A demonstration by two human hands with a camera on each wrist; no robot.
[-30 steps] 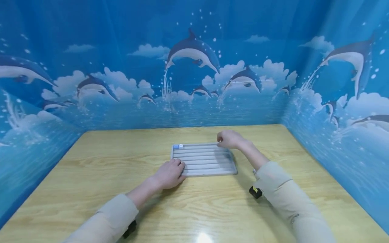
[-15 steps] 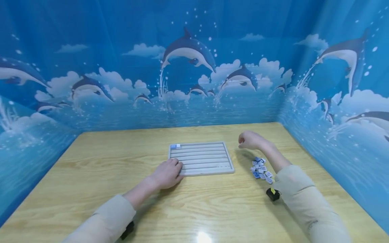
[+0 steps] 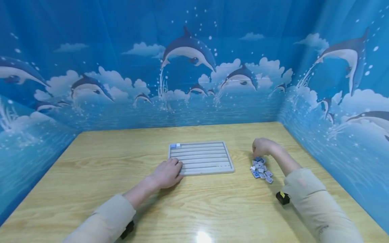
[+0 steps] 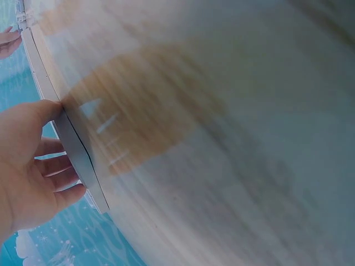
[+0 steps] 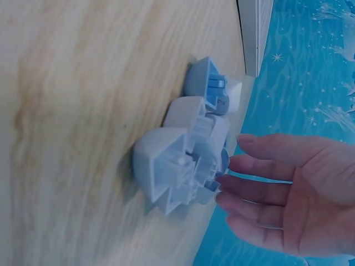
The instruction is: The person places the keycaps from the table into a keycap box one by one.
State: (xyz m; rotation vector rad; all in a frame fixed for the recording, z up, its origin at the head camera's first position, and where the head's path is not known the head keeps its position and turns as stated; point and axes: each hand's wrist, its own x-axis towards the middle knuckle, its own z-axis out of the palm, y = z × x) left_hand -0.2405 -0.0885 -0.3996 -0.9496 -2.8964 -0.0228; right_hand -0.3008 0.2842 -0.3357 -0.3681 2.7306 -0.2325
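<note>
A grey ribbed tray [image 3: 203, 156] lies on the table. My left hand [image 3: 167, 172] holds its near left corner, with the thumb [image 4: 50, 111] at the side edge and the fingers over the top in the left wrist view. Two keycaps, a blue one [image 3: 173, 146] and a white one [image 3: 178, 145], sit in the tray's far left corner. Right of the tray lies a pile of loose blue and white keycaps [image 3: 261, 170], some hollow side up. My right hand [image 3: 263, 147] is at the pile's far end, its fingertips right at the keycaps [image 5: 161, 158], thumb and fingers apart.
Both stand on a light wood-grain table [image 3: 182, 206]. Behind it and at both sides hangs a blue curtain [image 3: 136, 111] with dolphins. A black wrist device [image 3: 282, 198] hangs under the right sleeve.
My right hand has moved right, from the tray's far edge to the pile, and come down to the keycaps. The pile has come into view. My left hand stays on the tray.
</note>
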